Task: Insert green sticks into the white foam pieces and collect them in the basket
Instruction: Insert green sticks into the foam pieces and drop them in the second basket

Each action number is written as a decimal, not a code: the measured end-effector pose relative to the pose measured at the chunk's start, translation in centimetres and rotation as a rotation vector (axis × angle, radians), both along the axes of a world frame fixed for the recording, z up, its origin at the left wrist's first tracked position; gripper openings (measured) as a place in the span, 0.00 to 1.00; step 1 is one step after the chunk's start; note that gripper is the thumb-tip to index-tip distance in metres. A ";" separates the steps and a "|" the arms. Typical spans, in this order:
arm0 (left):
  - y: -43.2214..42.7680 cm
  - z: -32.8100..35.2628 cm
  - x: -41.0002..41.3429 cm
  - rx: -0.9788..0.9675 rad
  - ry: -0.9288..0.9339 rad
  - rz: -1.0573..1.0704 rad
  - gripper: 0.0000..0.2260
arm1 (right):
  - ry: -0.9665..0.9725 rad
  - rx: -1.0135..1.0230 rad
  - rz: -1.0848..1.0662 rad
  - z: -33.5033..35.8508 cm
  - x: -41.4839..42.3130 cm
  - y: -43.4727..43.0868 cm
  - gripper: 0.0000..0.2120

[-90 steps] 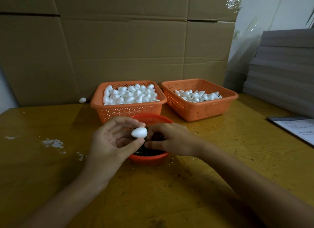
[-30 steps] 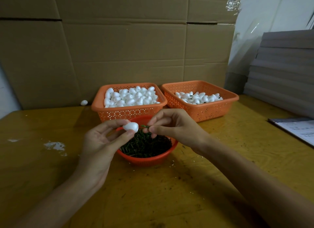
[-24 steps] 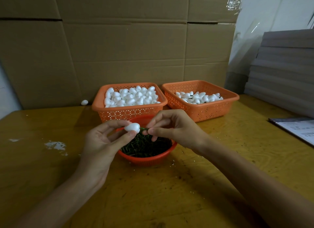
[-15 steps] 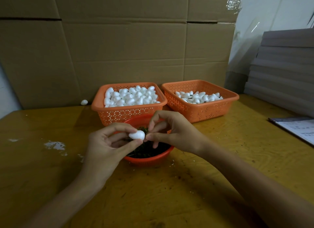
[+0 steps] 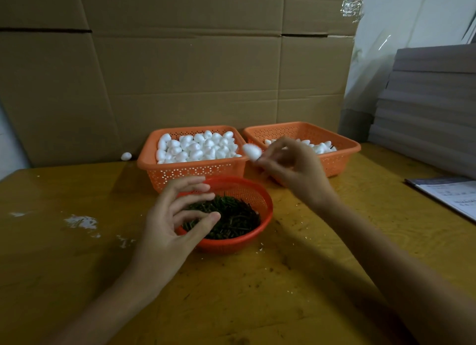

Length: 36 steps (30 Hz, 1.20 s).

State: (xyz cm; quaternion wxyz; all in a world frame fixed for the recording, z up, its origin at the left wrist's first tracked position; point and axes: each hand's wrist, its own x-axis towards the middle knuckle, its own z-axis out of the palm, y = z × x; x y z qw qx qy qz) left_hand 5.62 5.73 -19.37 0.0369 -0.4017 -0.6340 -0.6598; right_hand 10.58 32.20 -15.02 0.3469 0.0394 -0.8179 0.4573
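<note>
My right hand (image 5: 293, 169) pinches a white foam piece (image 5: 252, 151) in its fingertips, lifted in front of the right orange basket (image 5: 342, 151), which holds several foam pieces. The stick in this piece is hidden by my fingers. My left hand (image 5: 175, 221) hovers with loosely curled fingers and nothing in it over the left side of the round red bowl (image 5: 265, 205) of green sticks (image 5: 231, 218). The left orange basket (image 5: 149, 162) is heaped with plain white foam pieces (image 5: 195, 146).
One stray foam piece (image 5: 126, 156) lies by the cardboard wall (image 5: 180, 74) behind the yellow table (image 5: 257, 293). A stack of grey boards (image 5: 432, 108) stands at the right, with a printed paper (image 5: 453, 195) on the table's right edge. White scraps (image 5: 79, 221) dot the left.
The foam piece passed from my left hand to my right hand, which has lifted it up and right toward the right basket. My left hand let go and stays over the bowl.
</note>
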 end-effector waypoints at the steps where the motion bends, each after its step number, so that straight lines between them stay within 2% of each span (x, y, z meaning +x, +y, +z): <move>1: -0.1 0.0 0.1 -0.029 0.022 0.011 0.17 | 0.064 0.028 -0.184 -0.2 0.0 1.4 0.06; 3: -0.1 -0.1 0.2 -0.115 0.106 0.042 0.10 | 0.119 0.144 -0.526 -0.9 0.1 4.1 0.05; 5: -0.1 -0.1 0.2 -0.201 0.235 0.077 0.07 | 0.086 0.263 -0.723 -1.7 0.1 6.2 0.03; 8: -0.1 -0.2 0.2 -0.251 0.356 0.092 0.07 | -0.020 0.456 -0.820 -2.4 -0.1 7.5 0.05; 11: -0.1 -0.2 0.2 -0.269 0.366 0.100 0.07 | -0.059 0.602 -0.841 -2.6 -0.1 7.3 0.09; 14: -0.2 -0.1 0.2 -0.292 0.351 0.097 0.09 | -0.077 0.664 -0.850 -1.7 0.0 6.0 0.13; 17: -0.2 -0.1 0.3 -0.295 0.353 0.098 0.09 | 0.001 0.633 -0.664 -0.4 0.0 2.9 0.15; 20: -0.2 -0.1 0.3 -0.297 0.367 0.103 0.10 | 0.011 0.598 -0.228 0.3 0.5 -2.0 0.19; 22: -0.2 0.0 0.4 -0.294 0.385 0.104 0.10 | -0.145 0.697 0.040 -0.3 0.9 -4.8 0.21; 24: -0.1 0.1 0.4 -0.299 0.402 0.099 0.11 | -0.376 0.791 0.177 -1.3 1.1 -6.3 0.23; 26: -0.1 0.1 0.4 -0.310 0.421 0.094 0.12 | -0.485 0.859 0.185 -1.7 1.2 -6.7 0.25; 32: -0.2 0.0 0.1 -0.300 0.421 0.092 0.11 | -0.535 0.902 0.196 -1.0 1.3 -6.8 0.24; 36: -0.4 2.3 -1.3 -0.176 0.396 0.209 0.10 | -0.554 0.960 0.171 -0.9 1.4 -7.2 0.22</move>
